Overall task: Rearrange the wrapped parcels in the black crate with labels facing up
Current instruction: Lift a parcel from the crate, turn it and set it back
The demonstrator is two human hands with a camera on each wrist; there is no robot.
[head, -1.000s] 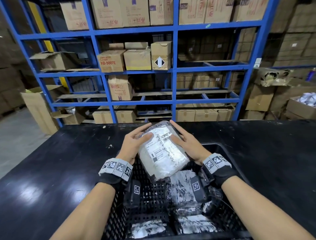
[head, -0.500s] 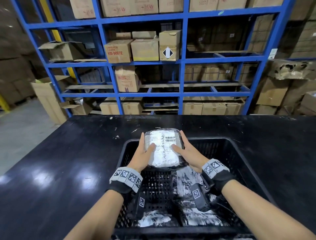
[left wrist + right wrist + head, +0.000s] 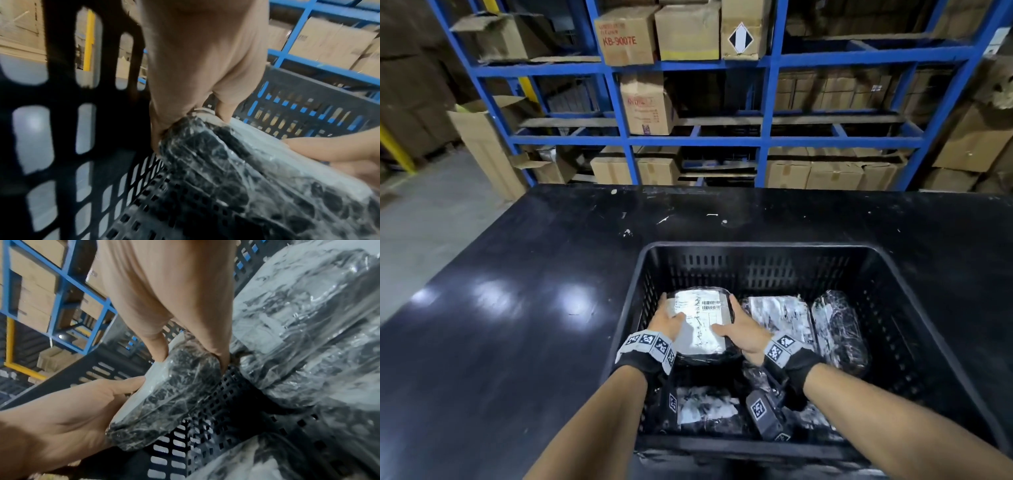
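Both hands, the left hand and right hand, hold a parcel label-up, maybe touching the crate floor; next, let go.

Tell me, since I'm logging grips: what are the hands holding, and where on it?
Both hold one wrapped parcel, label up, by its long sides: left hand on the left edge, right hand on the right edge, low in the black crate.

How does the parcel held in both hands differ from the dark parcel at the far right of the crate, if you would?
The held parcel shows a white barcode label facing up; the far-right parcel shows only dark wrap. The left hand and right hand grip the first; the second lies untouched. Both are plastic-wrapped, inside the black crate.
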